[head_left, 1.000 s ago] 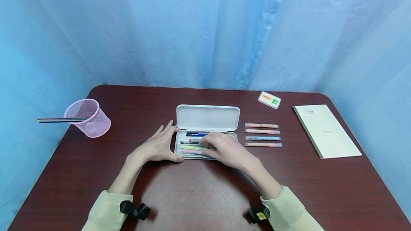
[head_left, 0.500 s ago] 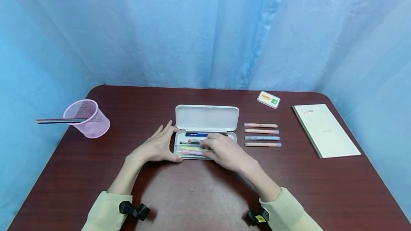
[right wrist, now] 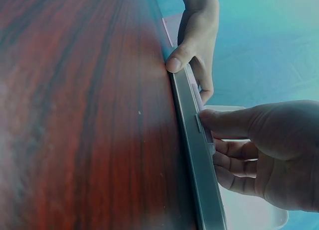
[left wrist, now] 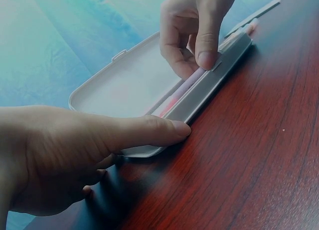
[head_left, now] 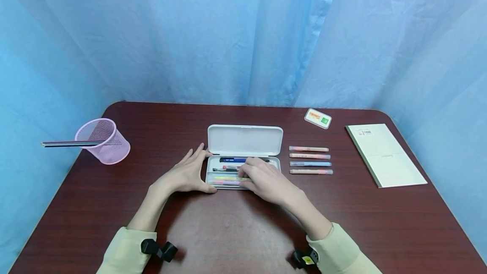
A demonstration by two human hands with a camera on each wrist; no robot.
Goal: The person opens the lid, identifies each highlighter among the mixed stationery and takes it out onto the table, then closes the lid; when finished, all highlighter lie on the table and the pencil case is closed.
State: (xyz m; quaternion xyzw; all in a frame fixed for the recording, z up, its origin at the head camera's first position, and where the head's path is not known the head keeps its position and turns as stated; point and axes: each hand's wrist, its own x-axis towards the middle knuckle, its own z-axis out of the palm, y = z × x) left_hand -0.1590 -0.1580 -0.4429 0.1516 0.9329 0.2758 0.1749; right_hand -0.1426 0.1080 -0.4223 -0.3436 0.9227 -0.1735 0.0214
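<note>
Nearest the person, at seven and five o'clock from the open pencil case (right wrist: 199, 165), pale sleeves (head_left: 129, 246) run off the bottom of the head view. At eight o'clock the left hand (head_left: 184, 176) spans the case's left end, fingers straight and apart, thumb on the near corner; that brace looks right, since the case could slide on the smooth table (head_left: 236, 231). At four o'clock the right hand (head_left: 268, 182) has thumb and fingertips pinched together on a pink marker (left wrist: 189, 83), which lies lengthwise along the case's front wall beside a yellow marker (head_left: 228, 178). To settle it neatly, line it up with that wall, loosen the pinch only once both ends lie flat, then lift straight up so no neighbour gets dragged along. The right hand hides that row's right end, so how many markers are there is impossible to count. Just past them, dark pens (head_left: 230, 169) and a blue pen (head_left: 233, 160) are partly covered too, and the lid (head_left: 245, 140) stands open at twelve. Out at three o'clock are four loose markers (head_left: 310, 156) and, farther off, a notebook (head_left: 388, 160) with print too faint to read; at nine, a mesh cup (head_left: 118, 149) conceals the lower ends of some thin sticks (head_left: 68, 143).
</note>
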